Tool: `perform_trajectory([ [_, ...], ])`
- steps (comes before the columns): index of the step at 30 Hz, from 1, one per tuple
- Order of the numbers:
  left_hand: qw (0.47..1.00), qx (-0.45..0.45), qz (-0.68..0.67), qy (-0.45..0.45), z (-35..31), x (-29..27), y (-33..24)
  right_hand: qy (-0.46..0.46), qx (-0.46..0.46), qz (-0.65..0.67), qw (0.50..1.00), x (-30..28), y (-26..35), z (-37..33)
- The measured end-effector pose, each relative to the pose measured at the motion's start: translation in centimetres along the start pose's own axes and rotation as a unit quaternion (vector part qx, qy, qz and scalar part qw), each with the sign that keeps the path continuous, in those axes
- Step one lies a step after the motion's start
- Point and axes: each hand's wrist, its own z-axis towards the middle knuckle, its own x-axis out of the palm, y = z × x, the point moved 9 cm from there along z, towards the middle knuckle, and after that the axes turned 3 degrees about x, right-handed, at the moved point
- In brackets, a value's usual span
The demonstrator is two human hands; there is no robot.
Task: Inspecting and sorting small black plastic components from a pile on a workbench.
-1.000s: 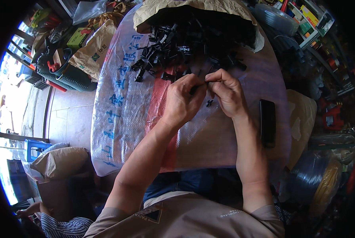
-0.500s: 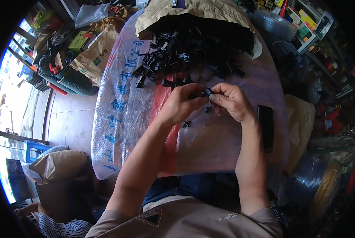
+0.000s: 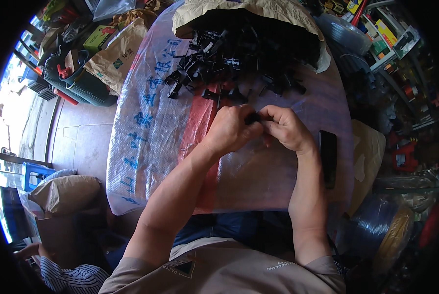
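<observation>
Over the middle of the covered table, my left hand (image 3: 231,128) is closed around a small black plastic part (image 3: 252,118), which shows only between the fingers. My right hand (image 3: 289,130) meets it from the other side, thumb and forefinger pinched at the part's right edge. Fingers cover most of the part, so its exact shape is hidden. Just beyond both hands lies a loose heap of black plastic parts (image 3: 231,62), spilling from the mouth of a brown paper sack (image 3: 244,7).
Woven plastic sheeting (image 3: 146,147) with a red stripe covers the table. A black phone (image 3: 328,159) lies right of my right forearm. Paper bags (image 3: 114,63) and a hose coil stand at left, shelving (image 3: 393,49) at right. Another person's striped sleeve (image 3: 67,274) shows lower left.
My hands have drawn closer together, and my left hand has turned and closed further over the black part. Two small black pieces on the sheeting below the hands no longer show.
</observation>
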Motion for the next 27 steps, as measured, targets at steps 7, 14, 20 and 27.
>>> perform_trajectory([
  [7, 0.834, -0.179, -0.519, -0.048, 0.1, -0.5, 3.7, -0.326, -0.107, -0.3, 0.89, -4.6, 2.1, 1.0],
  [14, 0.774, -0.165, -0.606, -0.08, 0.3, -0.7, 4.7, -0.362, -0.226, -0.426, 0.798, -3.8, 2.1, 1.7],
  [20, 0.791, -0.123, -0.588, -0.111, 0.6, -2.6, 4.1, -0.405, -0.176, -0.464, 0.768, -4.2, 2.3, 0.8],
  [27, 0.832, -0.016, -0.476, -0.285, -0.8, -10.3, 6.1, -0.214, -0.185, -0.408, 0.868, -1.4, 1.6, 2.5],
])
